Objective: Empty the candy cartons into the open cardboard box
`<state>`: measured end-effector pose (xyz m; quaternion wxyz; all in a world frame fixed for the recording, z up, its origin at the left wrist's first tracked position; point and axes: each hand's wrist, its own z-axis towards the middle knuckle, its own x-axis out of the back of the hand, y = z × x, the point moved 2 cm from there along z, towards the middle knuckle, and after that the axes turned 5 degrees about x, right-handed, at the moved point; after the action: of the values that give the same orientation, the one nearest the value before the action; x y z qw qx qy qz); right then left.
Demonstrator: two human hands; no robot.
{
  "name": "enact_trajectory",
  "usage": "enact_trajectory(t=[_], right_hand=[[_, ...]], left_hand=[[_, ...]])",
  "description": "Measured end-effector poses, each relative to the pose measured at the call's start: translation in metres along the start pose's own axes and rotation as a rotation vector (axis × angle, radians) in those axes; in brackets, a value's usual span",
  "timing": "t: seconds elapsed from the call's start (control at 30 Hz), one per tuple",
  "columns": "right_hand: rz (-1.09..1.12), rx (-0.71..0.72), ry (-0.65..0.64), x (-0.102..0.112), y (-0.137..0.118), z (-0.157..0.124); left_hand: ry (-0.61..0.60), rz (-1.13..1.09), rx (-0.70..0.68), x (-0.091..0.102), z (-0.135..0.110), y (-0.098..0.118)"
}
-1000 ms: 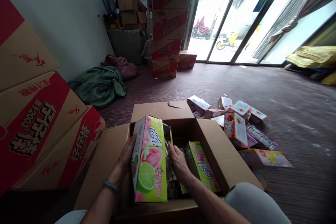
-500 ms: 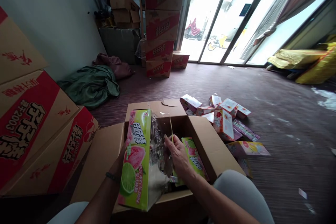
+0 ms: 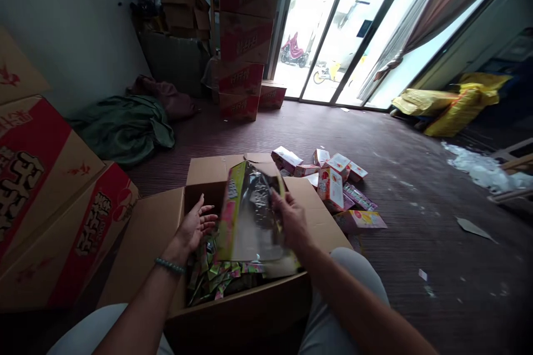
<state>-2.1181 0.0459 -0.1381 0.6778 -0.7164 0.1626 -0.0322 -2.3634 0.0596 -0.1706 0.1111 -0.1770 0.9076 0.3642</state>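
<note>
Head view: the right hand has its grip closed around the far-side edge of a box, thumb against the clear film on its face. The left hand has a released grip, palm turned up and fingers spread, just beside the box's left edge and holding nothing. A beaded bracelet circles that wrist.

The box, printed green and pink along its left side, is tilted over an open carton; it is partly blurred, and whether its lower edge touches what lies below cannot be told. Small wrapped packets lie loose in a heap inside the carton, below the left hand and the box. The carton sits between the person's knees, its flaps folded outward.

To the right, a pile of smaller boxes lies on the floor, some tipped on their sides. Red-and-brown cartons stand at the left, near a crumpled green cloth. Farther back, a stack of cartons rises beside a glass door, with yellow sacks well off to the right.
</note>
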Motion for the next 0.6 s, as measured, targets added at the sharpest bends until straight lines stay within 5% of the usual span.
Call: enact_trajectory(t=[0.1,0.13,0.17,0.23,0.37,0.43,0.47,0.53,0.6], right_hand=[[-0.501,0.374,0.269,0.087,-0.058,0.022],[-0.752,0.403,0.397,0.122,-0.076,0.024],[-1.030,0.362,0.512,0.159,-0.090,0.023],[-1.208,0.262,0.628,0.234,-0.108,0.011],[-1.613,-0.295,0.509,0.358,-0.092,-0.028],[-1.819,-0.245,0.527,0.372,-0.077,-0.036],[-1.872,-0.111,0.492,0.362,-0.069,-0.033],[-1.787,0.097,0.371,0.313,-0.051,-0.017],[-1.499,0.099,0.235,0.244,-0.027,0.009]], left_hand=[[0.053,0.003,-0.009,0.004,0.001,0.002],[0.046,-0.003,-0.011,0.005,0.001,0.003],[0.038,-0.011,-0.014,0.005,-0.001,0.004],[0.029,-0.019,-0.025,0.006,-0.005,0.006],[0.045,-0.022,-0.041,0.009,-0.012,0.006],[0.070,-0.024,-0.035,0.010,-0.013,0.005],[0.082,-0.022,-0.031,0.010,-0.012,0.004],[0.092,-0.015,-0.022,0.007,-0.010,0.003],[0.089,-0.005,-0.013,0.004,-0.008,0.002]])
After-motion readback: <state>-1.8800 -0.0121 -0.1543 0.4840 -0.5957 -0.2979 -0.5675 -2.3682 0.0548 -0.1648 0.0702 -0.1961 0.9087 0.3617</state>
